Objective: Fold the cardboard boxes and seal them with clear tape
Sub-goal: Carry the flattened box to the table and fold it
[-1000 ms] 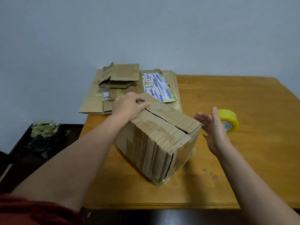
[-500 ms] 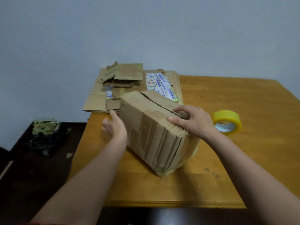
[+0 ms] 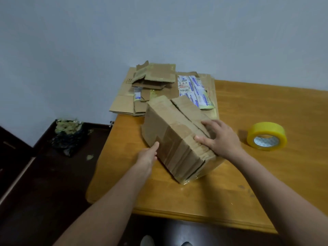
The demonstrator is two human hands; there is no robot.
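Note:
A worn brown cardboard box (image 3: 175, 137), patched with old tape, stands tilted on the wooden table (image 3: 230, 189). Its top flaps meet along a dark seam. My right hand (image 3: 219, 137) lies over the near top edge, thumb on the side face and fingers curled over the flaps. My left hand (image 3: 148, 153) touches the box's left side low down, thumb against the cardboard; its fingers are hidden. A yellow-cored roll of clear tape (image 3: 267, 136) lies flat on the table to the right of the box, apart from both hands.
A pile of flattened cardboard and loose scraps (image 3: 156, 80) with shipping labels (image 3: 194, 91) lies at the table's far left corner against the wall. Left of the table, a dark bag of rubbish (image 3: 68, 134) sits on the dark floor. The table's front edge is near me.
My right hand came from beside the tape roll onto the box's top edge. My left hand left the top and dropped to the box's left side. The box has turned and shifted.

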